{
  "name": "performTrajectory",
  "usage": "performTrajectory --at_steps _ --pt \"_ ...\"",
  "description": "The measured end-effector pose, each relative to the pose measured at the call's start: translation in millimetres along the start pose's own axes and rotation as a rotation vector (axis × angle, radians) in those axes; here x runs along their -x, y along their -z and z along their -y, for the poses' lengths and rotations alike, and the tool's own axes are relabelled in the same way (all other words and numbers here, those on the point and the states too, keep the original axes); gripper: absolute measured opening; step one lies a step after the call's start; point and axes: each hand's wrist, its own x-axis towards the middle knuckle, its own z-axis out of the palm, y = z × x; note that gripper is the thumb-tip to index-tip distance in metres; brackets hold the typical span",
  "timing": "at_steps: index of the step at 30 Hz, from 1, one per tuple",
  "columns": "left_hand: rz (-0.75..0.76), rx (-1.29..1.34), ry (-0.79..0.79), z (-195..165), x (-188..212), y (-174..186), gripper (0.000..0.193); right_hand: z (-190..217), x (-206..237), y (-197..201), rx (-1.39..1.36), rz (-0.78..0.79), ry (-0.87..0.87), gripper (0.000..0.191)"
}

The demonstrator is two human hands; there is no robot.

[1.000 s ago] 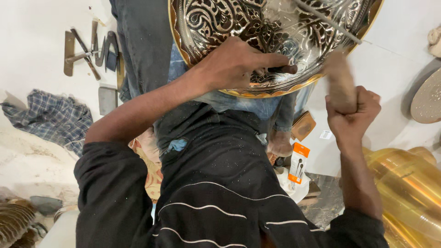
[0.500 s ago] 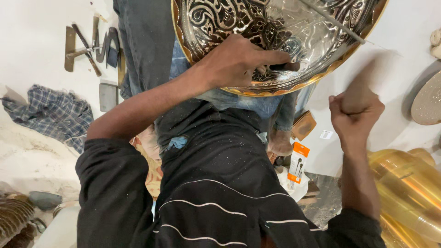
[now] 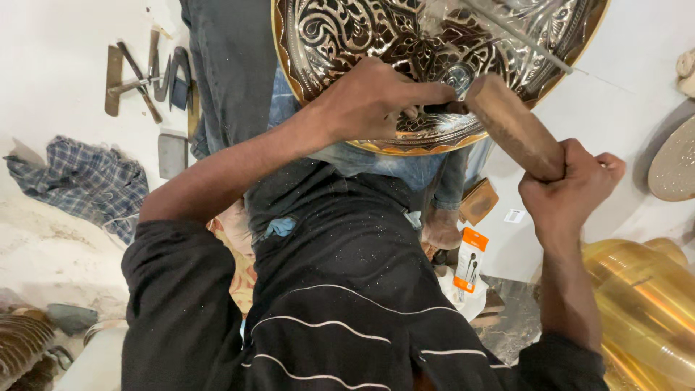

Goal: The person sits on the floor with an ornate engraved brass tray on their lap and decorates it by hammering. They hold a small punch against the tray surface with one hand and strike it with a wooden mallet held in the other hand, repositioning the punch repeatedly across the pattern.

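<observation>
While fingers (image 3: 427, 94) pinch a punch (image 3: 439, 108), mallet (image 3: 514, 127) touching, engraved tray (image 3: 376, 43) beneath.

Round engraved metal tray (image 3: 376, 43): silver floral relief on dark ground, brass rim, tilted across the lap. Wooden mallet (image 3: 515, 128): brown, cylindrical, angled, head just beside the small punch (image 3: 443, 108) on the tray's lower rim. Punch mostly hidden, probably a chisel.
</observation>
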Motion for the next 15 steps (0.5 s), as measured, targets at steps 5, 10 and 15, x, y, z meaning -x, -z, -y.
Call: performTrajectory --at_steps 5,10,15 --pt "-0.016 0.011 -0.020 -4 -1 0 0.068 27 -6 8 -0.584 0.005 -0.560 0.015" --pt "-0.007 0.049 -0.004 -9 0 7 0.059 42 -14 10 -0.475 -0.148 -0.377 0.018" --pt "-0.040 0.047 -0.030 -11 -3 8 0.060 7 2 1 0.033 -0.079 0.028 0.021"
